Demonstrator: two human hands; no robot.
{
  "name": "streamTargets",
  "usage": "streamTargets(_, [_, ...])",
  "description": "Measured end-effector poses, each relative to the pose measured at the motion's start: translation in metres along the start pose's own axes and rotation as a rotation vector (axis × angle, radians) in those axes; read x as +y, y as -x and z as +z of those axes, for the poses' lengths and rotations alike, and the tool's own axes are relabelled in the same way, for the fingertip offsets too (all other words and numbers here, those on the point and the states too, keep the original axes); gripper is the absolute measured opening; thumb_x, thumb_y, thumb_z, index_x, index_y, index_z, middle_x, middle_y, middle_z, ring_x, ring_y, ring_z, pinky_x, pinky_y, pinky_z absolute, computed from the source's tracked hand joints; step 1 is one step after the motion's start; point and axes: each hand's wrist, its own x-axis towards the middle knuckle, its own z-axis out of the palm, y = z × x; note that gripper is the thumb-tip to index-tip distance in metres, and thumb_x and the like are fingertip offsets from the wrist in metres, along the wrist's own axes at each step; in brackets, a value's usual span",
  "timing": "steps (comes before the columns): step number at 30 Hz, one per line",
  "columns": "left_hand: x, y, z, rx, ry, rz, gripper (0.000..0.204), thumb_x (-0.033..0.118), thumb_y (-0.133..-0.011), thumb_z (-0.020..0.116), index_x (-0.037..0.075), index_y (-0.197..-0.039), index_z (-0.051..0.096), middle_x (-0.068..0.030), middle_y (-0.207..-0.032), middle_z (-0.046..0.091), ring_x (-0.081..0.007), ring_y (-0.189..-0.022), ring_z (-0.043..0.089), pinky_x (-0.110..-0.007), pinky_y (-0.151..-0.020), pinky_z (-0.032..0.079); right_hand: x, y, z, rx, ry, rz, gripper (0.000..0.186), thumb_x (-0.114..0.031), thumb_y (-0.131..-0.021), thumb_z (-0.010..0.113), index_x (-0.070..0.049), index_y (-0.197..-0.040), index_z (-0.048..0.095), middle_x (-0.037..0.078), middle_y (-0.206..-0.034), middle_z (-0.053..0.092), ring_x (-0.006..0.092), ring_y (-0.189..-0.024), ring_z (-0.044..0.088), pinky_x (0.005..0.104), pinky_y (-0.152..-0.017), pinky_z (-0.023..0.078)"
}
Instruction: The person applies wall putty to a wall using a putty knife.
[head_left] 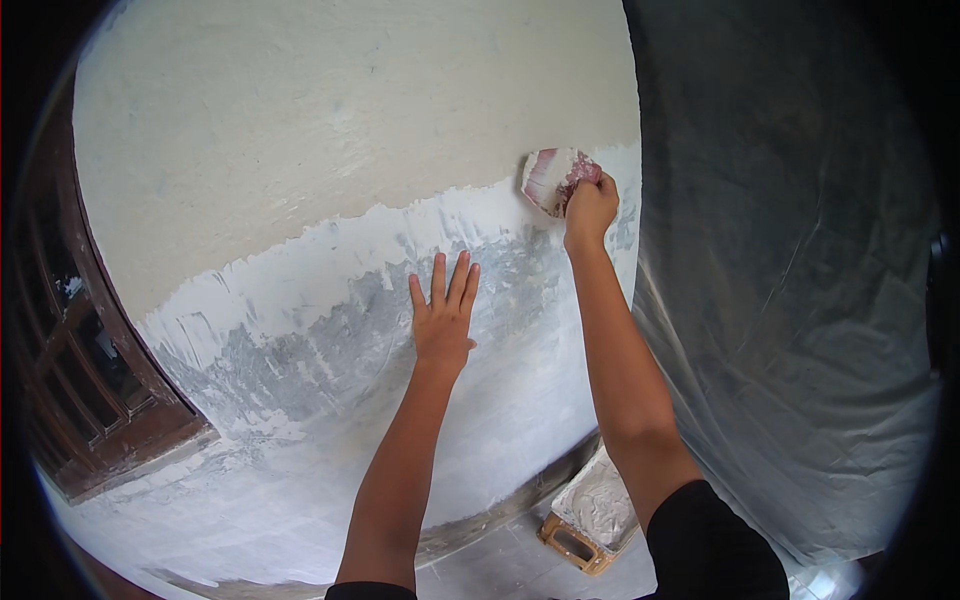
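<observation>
My right hand grips a wide putty knife by its reddish handle. White filler is smeared over the tool, and its blade lies against the wall at the upper right, near the wall's right edge. Lower and to the left, my left hand rests flat on the wall with its fingers spread, holding nothing. The wall is cream in its upper part. A ragged band of fresh white filler crosses it, with a patchy grey strip below and a whitish area beneath that.
A brown wooden window frame with dark panes stands at the left. Translucent plastic sheeting hangs along the right side. On the grey tiled floor below, a tray of white filler sits on a yellowish stool.
</observation>
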Motion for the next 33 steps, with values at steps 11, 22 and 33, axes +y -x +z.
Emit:
streamTargets(11, [0.000, 0.000, -0.001, -0.008, 0.014, -0.002, 0.124, 0.048, -0.063, 0.083, 0.017, -0.155, 0.005, -0.0019, -0.162, -0.002, -0.0311, -0.149, 0.000, -0.060, -0.116, 0.009, 0.014, 0.054, -0.045, -0.294, 0.494, -1.145, 0.052, 0.017, -0.075, 0.055, -0.002, -0.124, 0.058, 0.016, -0.122, 0.063, 0.0362, -0.117, 0.058, 0.0428, -0.098, 0.048])
streamTargets(22, [-0.001, 0.002, 0.004, 0.085, 0.012, 0.024, 0.126, 0.048, -0.059, 0.085, 0.014, -0.154, 0.011, -0.0054, -0.162, 0.004, -0.0352, -0.148, 0.002, -0.066, -0.113, 0.010, 0.057, 0.073, -0.025, -0.362, 0.550, -1.117, 0.064, 0.017, -0.069, 0.055, -0.007, -0.129, 0.059, 0.014, -0.130, 0.059, 0.0362, -0.128, 0.049, 0.0517, -0.106, 0.039])
streamTargets(33, [-0.007, 0.004, 0.006, 0.028, 0.022, -0.014, 0.125, 0.045, -0.060, 0.086, 0.017, -0.155, 0.008, -0.0015, -0.162, 0.001, -0.0317, -0.148, 0.003, -0.062, -0.116, 0.012, 0.008, 0.091, -0.027, -0.120, -0.003, -0.425, 0.022, 0.000, -0.097, 0.046, 0.006, -0.116, 0.056, 0.018, -0.103, 0.066, 0.0215, -0.096, 0.065, 0.0329, -0.084, 0.051])
